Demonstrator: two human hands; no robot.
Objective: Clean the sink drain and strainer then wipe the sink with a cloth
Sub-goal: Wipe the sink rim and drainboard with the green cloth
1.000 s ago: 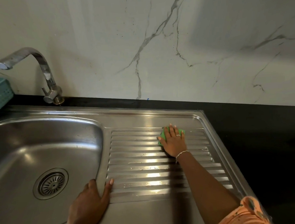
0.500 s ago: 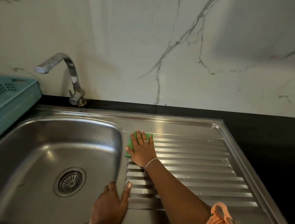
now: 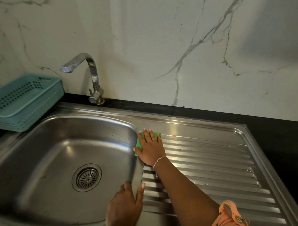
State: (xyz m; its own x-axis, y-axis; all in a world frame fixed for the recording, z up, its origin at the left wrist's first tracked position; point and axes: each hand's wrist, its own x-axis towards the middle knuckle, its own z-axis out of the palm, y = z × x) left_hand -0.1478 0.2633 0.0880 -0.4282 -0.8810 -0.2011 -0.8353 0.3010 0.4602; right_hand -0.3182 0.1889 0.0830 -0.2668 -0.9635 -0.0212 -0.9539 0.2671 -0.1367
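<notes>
at the far left corner of the drainboard (image 3: 206,163), just beside the basin's right rim, one green cloth (image 3: 139,144) lay flat under the right hand (image 3: 150,149). the palm and fingers (image 3: 146,135) covered most of it; green showed only past the thumb side toward the basin and in a small strip by the outer fingertips. those fingers were straight and slightly spread, pressing the cloth down onto the steel rather than pinching it. one ring (image 3: 154,139) sat on a finger and one bracelet (image 3: 158,161) on the wrist.

the left hand (image 3: 125,208) rested on the near part of the same ridge, well apart from the cloth, with the thumb lying on the drainboard side and the other fingers laid together over the rim toward the basin, holding nothing.

one sink (image 3: 44,151) held one round strainer (image 3: 87,177), seated in the drain at the bottom. one tap (image 3: 92,76) stood behind the basin, its spout turned left. one teal basket (image 3: 33,109) sat on the counter (image 3: 273,133) at the sink's far left corner. an orange sleeve (image 3: 229,215) showed at the lower right edge.
</notes>
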